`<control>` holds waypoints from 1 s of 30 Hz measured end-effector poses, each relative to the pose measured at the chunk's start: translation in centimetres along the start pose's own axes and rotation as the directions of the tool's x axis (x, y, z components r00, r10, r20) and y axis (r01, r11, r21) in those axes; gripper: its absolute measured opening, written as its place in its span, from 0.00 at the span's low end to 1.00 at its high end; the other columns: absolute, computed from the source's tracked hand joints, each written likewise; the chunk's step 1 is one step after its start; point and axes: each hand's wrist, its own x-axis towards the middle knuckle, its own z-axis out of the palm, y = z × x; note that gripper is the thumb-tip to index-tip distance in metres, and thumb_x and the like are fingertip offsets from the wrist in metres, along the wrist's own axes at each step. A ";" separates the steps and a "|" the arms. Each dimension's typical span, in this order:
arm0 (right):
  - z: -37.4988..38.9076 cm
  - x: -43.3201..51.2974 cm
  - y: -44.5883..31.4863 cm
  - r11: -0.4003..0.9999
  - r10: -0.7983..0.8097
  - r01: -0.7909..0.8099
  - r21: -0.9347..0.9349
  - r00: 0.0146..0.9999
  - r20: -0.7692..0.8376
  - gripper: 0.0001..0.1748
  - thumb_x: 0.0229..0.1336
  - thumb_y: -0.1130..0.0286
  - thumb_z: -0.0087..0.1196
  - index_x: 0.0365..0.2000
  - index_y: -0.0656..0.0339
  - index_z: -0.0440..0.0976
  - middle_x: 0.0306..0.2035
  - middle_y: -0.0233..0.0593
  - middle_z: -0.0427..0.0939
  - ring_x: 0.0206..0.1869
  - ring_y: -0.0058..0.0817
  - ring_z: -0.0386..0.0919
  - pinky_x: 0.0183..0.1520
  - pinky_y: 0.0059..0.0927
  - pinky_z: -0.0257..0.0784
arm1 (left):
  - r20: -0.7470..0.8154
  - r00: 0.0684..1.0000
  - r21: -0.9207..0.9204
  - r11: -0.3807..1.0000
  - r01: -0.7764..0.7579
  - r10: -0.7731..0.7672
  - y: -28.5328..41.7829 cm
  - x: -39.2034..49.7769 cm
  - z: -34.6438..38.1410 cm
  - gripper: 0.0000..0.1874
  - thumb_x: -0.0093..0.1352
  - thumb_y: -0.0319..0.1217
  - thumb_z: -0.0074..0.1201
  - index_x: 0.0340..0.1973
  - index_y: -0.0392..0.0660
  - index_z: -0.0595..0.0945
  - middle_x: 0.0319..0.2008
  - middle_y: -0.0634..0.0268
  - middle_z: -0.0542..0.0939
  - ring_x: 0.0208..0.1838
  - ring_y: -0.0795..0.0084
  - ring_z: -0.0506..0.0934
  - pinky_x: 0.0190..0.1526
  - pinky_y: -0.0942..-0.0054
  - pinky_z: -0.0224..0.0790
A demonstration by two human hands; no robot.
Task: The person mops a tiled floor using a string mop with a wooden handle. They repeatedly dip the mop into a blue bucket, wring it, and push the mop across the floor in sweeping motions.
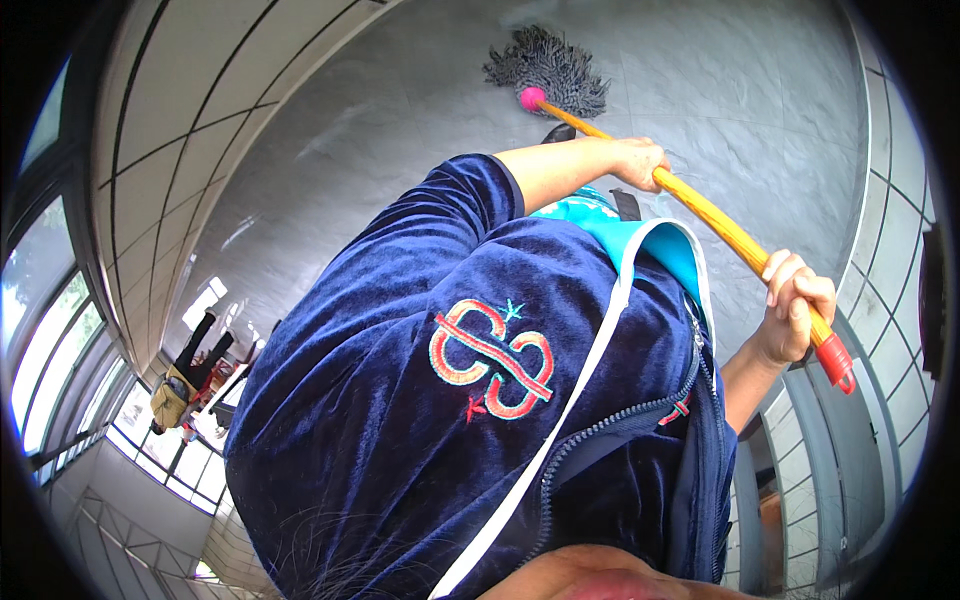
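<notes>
A mop lies across the head view, its grey string head (559, 71) on the grey floor at the top and its pink socket (533, 98) joined to a yellow wooden handle (712, 214). My left hand (641, 163) is closed around the handle's middle part. Nearer its upper end, my right hand (796, 304) grips the handle just below the red end cap (836, 364), which has a hanging loop. The black tip of a shoe (559, 134) shows close to the mop head. My dark blue velvet jacket and a turquoise apron (592, 210) with white edging hide much of the floor.
A tiled wall (195, 97) curves along the left, with windows (45, 300) beyond it. Another person (176, 390) is at the lower left near some furniture. On the right are a tiled wall (892, 225) and a grey door (862, 420).
</notes>
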 end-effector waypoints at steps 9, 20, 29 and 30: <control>-0.6 1.1 0.0 0.999 -0.039 0.040 -0.033 0.999 0.014 0.08 0.54 0.74 0.55 0.34 0.67 0.72 0.18 0.35 0.69 0.20 0.25 0.66 0.30 0.34 0.68 | -0.045 0.999 0.045 0.999 -0.013 0.016 0.6 1.8 -1.7 0.10 0.59 0.35 0.58 0.33 0.45 0.82 0.31 0.52 0.82 0.38 0.49 0.79 0.40 0.58 0.71; -0.7 1.8 7.4 0.977 0.211 -0.213 -0.025 0.974 -0.084 0.09 0.55 0.74 0.55 0.37 0.68 0.75 0.31 0.40 0.79 0.33 0.27 0.77 0.44 0.35 0.73 | -0.215 0.955 0.110 0.966 0.232 -0.204 -5.5 -3.5 -3.6 0.05 0.57 0.25 0.54 0.30 0.43 0.80 0.30 0.51 0.80 0.39 0.47 0.78 0.37 0.59 0.69; 8.9 4.5 11.3 0.901 0.408 -0.396 0.179 0.913 -0.033 0.09 0.57 0.73 0.58 0.37 0.66 0.77 0.35 0.40 0.82 0.40 0.22 0.79 0.43 0.23 0.74 | -0.801 0.575 0.138 0.883 0.448 -0.167 -13.3 -14.4 -1.5 0.15 0.62 0.36 0.61 0.19 0.43 0.74 0.21 0.57 0.74 0.28 0.51 0.74 0.31 0.58 0.66; 8.7 4.9 10.9 0.913 0.376 -0.373 0.163 0.926 0.013 0.08 0.57 0.73 0.58 0.36 0.66 0.77 0.34 0.39 0.82 0.40 0.22 0.79 0.43 0.23 0.74 | -0.793 0.590 0.169 0.878 0.448 -0.149 -13.0 -14.4 -1.6 0.15 0.62 0.36 0.61 0.18 0.44 0.74 0.22 0.57 0.74 0.28 0.52 0.74 0.32 0.58 0.66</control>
